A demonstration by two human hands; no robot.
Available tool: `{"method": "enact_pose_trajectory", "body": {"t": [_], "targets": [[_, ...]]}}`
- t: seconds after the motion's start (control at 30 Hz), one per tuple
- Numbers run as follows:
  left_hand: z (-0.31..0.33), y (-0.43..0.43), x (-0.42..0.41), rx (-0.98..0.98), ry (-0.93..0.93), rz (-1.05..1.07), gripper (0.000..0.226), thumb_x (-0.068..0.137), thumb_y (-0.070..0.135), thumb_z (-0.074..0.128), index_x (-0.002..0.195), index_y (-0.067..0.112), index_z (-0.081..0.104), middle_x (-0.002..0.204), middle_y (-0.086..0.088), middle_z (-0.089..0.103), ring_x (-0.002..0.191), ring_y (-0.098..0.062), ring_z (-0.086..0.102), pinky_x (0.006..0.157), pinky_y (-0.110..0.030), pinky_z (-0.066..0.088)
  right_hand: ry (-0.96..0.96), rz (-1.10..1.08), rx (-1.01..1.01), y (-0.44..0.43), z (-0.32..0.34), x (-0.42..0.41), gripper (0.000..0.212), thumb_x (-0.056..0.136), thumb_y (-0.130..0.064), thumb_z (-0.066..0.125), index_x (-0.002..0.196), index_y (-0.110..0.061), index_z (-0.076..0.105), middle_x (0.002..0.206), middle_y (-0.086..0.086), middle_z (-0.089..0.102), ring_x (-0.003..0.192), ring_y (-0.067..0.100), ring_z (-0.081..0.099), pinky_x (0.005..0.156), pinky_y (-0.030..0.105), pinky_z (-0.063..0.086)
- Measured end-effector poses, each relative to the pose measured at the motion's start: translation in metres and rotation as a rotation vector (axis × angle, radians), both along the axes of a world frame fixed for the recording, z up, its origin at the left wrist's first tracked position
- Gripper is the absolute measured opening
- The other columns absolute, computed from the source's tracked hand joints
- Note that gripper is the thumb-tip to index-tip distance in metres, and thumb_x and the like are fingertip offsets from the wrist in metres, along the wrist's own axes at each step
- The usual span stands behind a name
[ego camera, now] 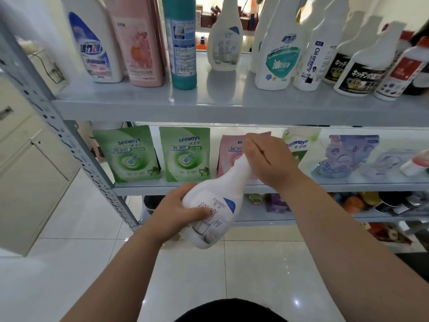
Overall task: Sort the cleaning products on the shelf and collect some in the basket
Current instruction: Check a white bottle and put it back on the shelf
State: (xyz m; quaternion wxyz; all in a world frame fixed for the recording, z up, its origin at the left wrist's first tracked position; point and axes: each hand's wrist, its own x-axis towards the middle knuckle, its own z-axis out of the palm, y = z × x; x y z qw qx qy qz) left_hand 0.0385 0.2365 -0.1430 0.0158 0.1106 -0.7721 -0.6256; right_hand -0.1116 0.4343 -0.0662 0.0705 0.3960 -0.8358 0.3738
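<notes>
I hold a white spray bottle (216,205) with a blue-cornered label tilted in front of the grey shelf (162,105). My left hand (178,210) grips its body from the left, thumb across the label. My right hand (267,159) is curled round its neck and top, hiding the spray head. A matching white bottle (224,45) stands upright on the upper shelf. No basket is in view.
The upper shelf carries a white jug (92,45), a pink bottle (139,47), a teal bottle (182,45) and several white spray bottles (281,54). Green pouches (184,154), a pink pouch (228,156) and blue pouches (346,156) stand on the middle shelf. A beige cabinet (25,177) is at left.
</notes>
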Motion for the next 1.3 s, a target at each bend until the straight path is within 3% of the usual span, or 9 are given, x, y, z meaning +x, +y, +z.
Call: {"method": "enact_pose_trajectory", "body": {"t": [0.17, 0.27, 0.37, 0.43, 0.6, 0.73, 0.9, 1.1, 1.3], "targets": [[-0.001, -0.013, 0.007, 0.032, 0.073, 0.115, 0.05, 0.058, 0.057, 0.081, 0.105, 0.053, 0.066, 0.1, 0.013, 0.076, 0.087, -0.01, 0.075, 0.07, -0.032, 0.062, -0.443, -0.024, -0.274, -0.031, -0.011, 0.029, 0.023, 0.093, -0.056, 0.053, 0.101, -0.034, 0.055, 0.091, -0.013, 0.065, 0.076, 0.0, 0.062, 0.063, 0.015, 0.049], [0.008, -0.016, 0.01, 0.004, 0.134, 0.184, 0.035, 0.066, 0.07, 0.067, 0.099, 0.064, 0.06, 0.095, 0.022, 0.072, 0.074, 0.0, 0.07, 0.059, -0.014, 0.052, -0.628, 0.076, -0.239, -0.048, -0.035, 0.057, 0.046, 0.09, -0.06, 0.06, 0.13, -0.04, 0.05, 0.106, -0.026, 0.067, 0.098, -0.006, 0.066, 0.076, 0.012, 0.053], [0.019, -0.02, 0.014, -0.003, 0.134, 0.186, 0.019, 0.08, 0.078, 0.047, 0.096, 0.071, 0.054, 0.094, 0.033, 0.067, 0.079, 0.011, 0.065, 0.059, -0.004, 0.045, -0.667, 0.097, -0.376, -0.058, -0.041, 0.073, 0.036, 0.093, -0.051, 0.065, 0.128, -0.054, 0.055, 0.117, -0.018, 0.069, 0.11, 0.005, 0.068, 0.085, 0.023, 0.058], [0.025, -0.023, 0.015, 0.027, 0.137, 0.15, 0.022, 0.088, 0.079, 0.036, 0.101, 0.072, 0.053, 0.096, 0.035, 0.067, 0.085, 0.013, 0.065, 0.064, -0.004, 0.048, -0.656, 0.091, -0.428, -0.061, -0.03, 0.074, 0.033, 0.095, -0.045, 0.067, 0.125, -0.055, 0.058, 0.115, -0.015, 0.07, 0.108, 0.006, 0.069, 0.081, 0.021, 0.058], [0.048, -0.024, -0.007, 0.126, 0.167, 0.09, 0.057, 0.084, 0.084, 0.037, 0.129, 0.052, 0.05, 0.121, -0.004, 0.07, 0.106, -0.036, 0.07, 0.084, -0.065, 0.056, -0.645, 0.099, -0.489, -0.06, -0.004, 0.061, 0.044, 0.099, -0.039, 0.068, 0.138, -0.05, 0.051, 0.122, -0.012, 0.069, 0.113, 0.011, 0.069, 0.082, 0.025, 0.06], [0.076, -0.011, -0.04, 0.22, 0.26, 0.071, 0.052, 0.079, 0.085, 0.049, 0.12, 0.053, 0.057, 0.106, -0.003, 0.074, 0.086, -0.032, 0.076, 0.059, -0.049, 0.062, -0.63, 0.081, -0.552, -0.054, 0.024, 0.033, 0.048, 0.085, -0.052, 0.072, 0.127, -0.064, 0.052, 0.119, -0.017, 0.07, 0.112, 0.011, 0.07, 0.081, 0.03, 0.062], [0.108, 0.009, -0.099, 0.165, 0.335, 0.086, 0.031, 0.091, 0.068, 0.042, 0.118, 0.062, 0.057, 0.106, 0.007, 0.074, 0.084, -0.023, 0.077, 0.056, -0.042, 0.062, -0.552, 0.043, -0.703, -0.04, 0.053, -0.017, 0.054, 0.083, -0.05, 0.075, 0.134, -0.052, 0.056, 0.127, -0.009, 0.07, 0.116, 0.017, 0.07, 0.089, 0.039, 0.061], [0.148, 0.005, -0.178, -0.075, 0.33, 0.122, 0.036, 0.077, 0.079, 0.033, 0.09, 0.066, 0.065, 0.09, 0.033, 0.071, 0.084, 0.013, 0.066, 0.077, -0.029, 0.054, -0.435, -0.044, -0.816, -0.031, 0.067, -0.08, 0.061, 0.081, -0.048, 0.077, 0.138, -0.048, 0.055, 0.129, -0.013, 0.069, 0.117, 0.013, 0.069, 0.097, 0.046, 0.059], [0.168, -0.006, -0.283, -0.392, 0.389, 0.339, 0.029, 0.101, 0.037, 0.049, 0.126, 0.026, 0.058, 0.113, 0.011, 0.061, 0.104, -0.016, 0.062, 0.097, -0.041, 0.054, -0.288, -0.128, -0.718, -0.033, 0.079, -0.126, 0.055, 0.088, -0.044, 0.07, 0.114, -0.082, 0.04, 0.113, -0.045, 0.059, 0.108, -0.012, 0.062, 0.086, 0.014, 0.055]]}}
